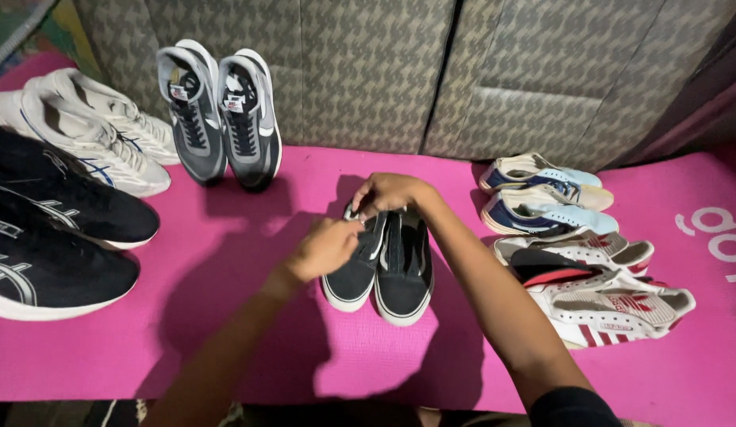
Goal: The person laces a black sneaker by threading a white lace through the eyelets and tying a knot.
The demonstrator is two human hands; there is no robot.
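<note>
Black low-top shoes point(387, 265), white soles; pink mat point(225, 237); grey sneakers point(221, 111); red-striped white pair point(605, 296).

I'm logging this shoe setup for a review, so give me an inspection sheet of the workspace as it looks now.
Surface: pink mat, shoes standing on it.
Job's things: black slip-on pair, side by side at mid-mat.
Clutter: grey sneaker pair; white sneaker pair; black running pair; blue-and-white pair; white pair with red stripes.
Hands: left hand on the left black shoe; right hand at its heel end; grip cannot be told.
Cables: nothing seen.
Surroundings: grey patterned panels behind the mat.
</note>
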